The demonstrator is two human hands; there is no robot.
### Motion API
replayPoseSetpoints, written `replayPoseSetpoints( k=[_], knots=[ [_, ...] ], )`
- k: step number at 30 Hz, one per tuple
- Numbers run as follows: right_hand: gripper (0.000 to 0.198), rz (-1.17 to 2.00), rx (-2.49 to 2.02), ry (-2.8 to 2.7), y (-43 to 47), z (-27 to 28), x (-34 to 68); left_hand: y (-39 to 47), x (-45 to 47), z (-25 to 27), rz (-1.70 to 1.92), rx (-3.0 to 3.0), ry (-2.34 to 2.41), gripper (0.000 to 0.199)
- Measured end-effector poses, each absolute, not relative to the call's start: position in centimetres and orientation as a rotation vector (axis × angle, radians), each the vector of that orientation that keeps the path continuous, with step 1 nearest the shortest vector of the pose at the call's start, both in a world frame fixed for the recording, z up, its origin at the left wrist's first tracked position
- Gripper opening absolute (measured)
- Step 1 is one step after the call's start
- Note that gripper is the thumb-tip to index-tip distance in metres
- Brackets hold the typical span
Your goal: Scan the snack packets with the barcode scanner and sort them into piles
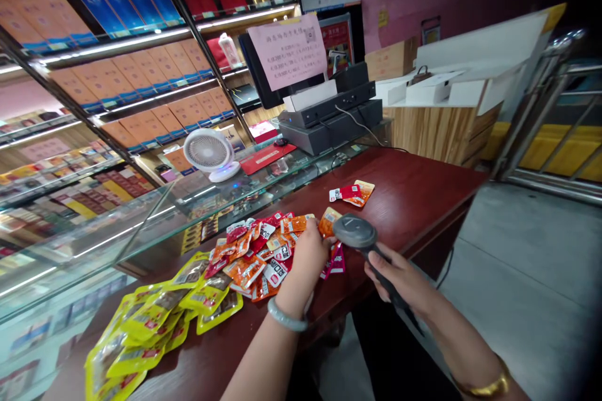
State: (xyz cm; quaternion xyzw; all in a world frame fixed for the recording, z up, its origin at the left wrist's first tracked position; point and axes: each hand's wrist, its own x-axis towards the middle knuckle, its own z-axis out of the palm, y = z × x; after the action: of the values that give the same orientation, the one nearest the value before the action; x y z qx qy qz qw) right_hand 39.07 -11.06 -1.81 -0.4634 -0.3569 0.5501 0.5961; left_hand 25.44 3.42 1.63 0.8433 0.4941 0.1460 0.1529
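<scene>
My right hand (395, 272) is wrapped round the handle of a dark grey barcode scanner (356, 230), whose head points left over the table. My left hand (311, 249) is closed on a small orange snack packet (330, 220), just in front of the scanner head. Beneath and left of that hand lies a heap of small red, orange and white snack packets (254, 257). Larger yellow snack packets (155, 319) are piled nearer to me on the left. Farther off, a few small packets (352, 193) lie apart from the heap.
The dark red table (414, 182) adjoins a glass display counter (155, 213). On the counter stand a white fan (209, 151), a red folder (268, 158) and a grey cash drawer (336, 128) below a monitor with a pink sign (288, 50). Metal railings (559, 113) stand at right.
</scene>
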Motion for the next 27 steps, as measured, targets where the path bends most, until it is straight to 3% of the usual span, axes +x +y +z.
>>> replayPoseSetpoints(
  k=[8,13,20,27],
  knots=[
    [0.040,1.214,-1.114,-0.738,-12.1,-1.2,41.0,5.4,30.8,1.0,0.540,2.573,1.066,0.060],
    [0.036,1.184,-1.113,-0.736,-12.4,-1.4,41.4,3.8,25.3,2.9,0.419,2.736,1.399,0.042],
    [0.042,1.219,-1.142,-0.751,-12.3,-1.4,40.9,-0.2,21.2,1.2,0.216,2.796,1.719,0.059],
    [0.039,1.269,-1.162,-0.846,-12.9,-1.2,40.0,-0.5,20.7,0.7,0.194,2.805,1.724,0.055]
  ],
)
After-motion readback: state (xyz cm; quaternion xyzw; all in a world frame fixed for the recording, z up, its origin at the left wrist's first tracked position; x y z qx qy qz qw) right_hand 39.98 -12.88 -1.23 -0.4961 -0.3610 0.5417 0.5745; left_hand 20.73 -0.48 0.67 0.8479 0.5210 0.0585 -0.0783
